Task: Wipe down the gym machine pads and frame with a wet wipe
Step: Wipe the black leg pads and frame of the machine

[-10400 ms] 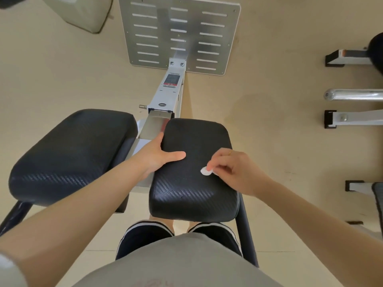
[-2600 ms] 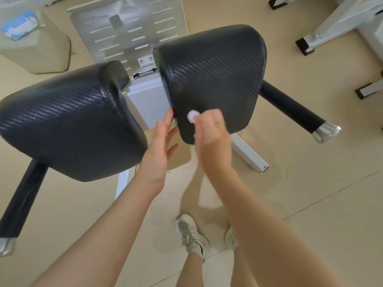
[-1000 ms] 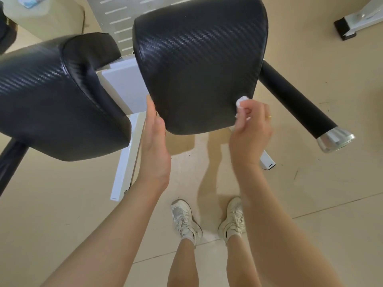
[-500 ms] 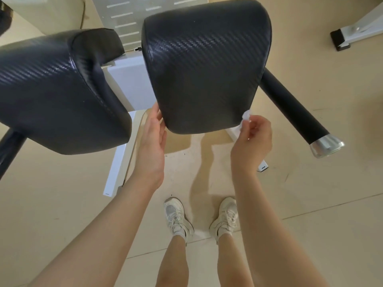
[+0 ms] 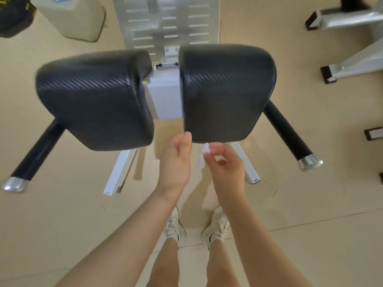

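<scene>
The wet wipe (image 5: pixel 204 155) is a small, crumpled white scrap pinched between the thumb and fingertips of the right hand (image 5: pixel 222 164), just below the near edge of the right pad (image 5: pixel 226 92) and not quite touching it as far as the blurred view allows. The left hand (image 5: pixel 176 160) is beside it, holding nothing, its fingers loosely bent with the tips at the pad's lower left corner; whether they touch the pad cannot be told. The two hands are close together but apart, with the wipe between them. The right pad is black with a woven texture, and a matching left pad (image 5: pixel 95 98) sits alongside it, a white frame block (image 5: pixel 164 98) showing in the gap between them. A black handle bar with a silver end cap (image 5: pixel 289 135) slants out from under the right pad, and another (image 5: pixel 35 156) from under the left. White frame legs (image 5: pixel 119 172) reach along the beige floor (image 5: pixel 310 224) beneath the pads. Beyond the pads lies a slotted metal footplate (image 5: pixel 167 21). The person's pale trainers (image 5: pixel 215 226) stand on the floor below the hands. Parts of other white machine frames (image 5: pixel 352 65) lie to the right.
</scene>
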A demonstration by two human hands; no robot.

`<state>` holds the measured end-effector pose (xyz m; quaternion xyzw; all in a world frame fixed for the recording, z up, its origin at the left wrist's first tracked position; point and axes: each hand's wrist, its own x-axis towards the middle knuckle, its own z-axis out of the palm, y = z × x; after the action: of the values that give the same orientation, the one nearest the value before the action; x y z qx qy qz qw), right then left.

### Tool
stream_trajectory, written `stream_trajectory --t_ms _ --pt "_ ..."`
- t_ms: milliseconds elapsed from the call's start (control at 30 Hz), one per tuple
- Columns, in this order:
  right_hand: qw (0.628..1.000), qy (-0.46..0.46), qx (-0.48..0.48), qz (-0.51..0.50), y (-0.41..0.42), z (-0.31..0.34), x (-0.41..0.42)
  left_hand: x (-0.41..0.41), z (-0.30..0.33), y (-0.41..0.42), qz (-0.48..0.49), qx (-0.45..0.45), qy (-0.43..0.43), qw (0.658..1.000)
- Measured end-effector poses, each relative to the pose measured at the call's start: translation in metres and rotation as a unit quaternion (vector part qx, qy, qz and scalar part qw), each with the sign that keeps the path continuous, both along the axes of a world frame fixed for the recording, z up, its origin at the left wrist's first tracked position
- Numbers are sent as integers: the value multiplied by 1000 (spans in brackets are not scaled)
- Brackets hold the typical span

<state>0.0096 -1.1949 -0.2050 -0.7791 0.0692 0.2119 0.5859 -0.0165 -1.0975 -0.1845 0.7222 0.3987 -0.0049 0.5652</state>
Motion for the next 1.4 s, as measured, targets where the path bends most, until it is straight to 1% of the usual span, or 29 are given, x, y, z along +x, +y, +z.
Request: stream_trajectory --t_ms 33,100,200,267,400,500,567,633,733,800,867,933,1000,1067,1167,1200,1233,1300,1367,1400 --pt "1000 10 -3 3 -1 15 0 -4 13 1 3 -1 -17 1000" --pt "1000 13 -9 19 0 44 0 -10 39 8 -16 -59 -31 998" --pt "998 6 14 59 11 85 -3 -19 72 22 -89 -117 9 989" --pt "995 16 28 95 20 106 -6 -25 87 35 -89 -151 15 984" --pt "987 79 81 116 30 131 -4 -33 107 64 -81 -214 -16 973" --pt "970 146 155 113 29 142 3 -32 112 78 -95 -215 -23 972" --pt "964 171 173 109 27 147 11 -28 114 83 -114 -215 -26 970" --pt "970 163 145 111 26 146 22 -21 113 84 -130 -229 -28 964" --pt "984 106 35 138 30 139 46 -4 111 83 -123 -268 -36 955" --pt "986 80 -9 143 34 136 63 11 110 81 -108 -257 -33 960" --pt "988 64 -5 141 36 135 83 28 110 78 -82 -227 -27 970" --pt "983 48 14 175 36 138 104 47 114 72 -44 -215 -21 975" --pt "967 21 1 255 36 140 123 68 119 67 -5 -211 -14 977" --pt "944 10 -24 328 41 141 139 87 123 67 11 -201 -13 979" --pt "937 2 -51 346 56 135 168 103 121 74 45 -189 -22 981" --pt "932 -25 -67 354 62 132 178 104 116 77 72 -186 -25 980" --pt "919 -73 -104 372 69 130 189 103 109 80 102 -182 -26 978" --pt "875 -185 -189 405 88 122 208 101 92 88 136 -183 -13 973" --pt "825 -248 -207 464 112 109 222 102 74 90 122 -190 25 974" --pt "788 -266 -202 517 125 100 226 104 66 89 97 -184 50 977"
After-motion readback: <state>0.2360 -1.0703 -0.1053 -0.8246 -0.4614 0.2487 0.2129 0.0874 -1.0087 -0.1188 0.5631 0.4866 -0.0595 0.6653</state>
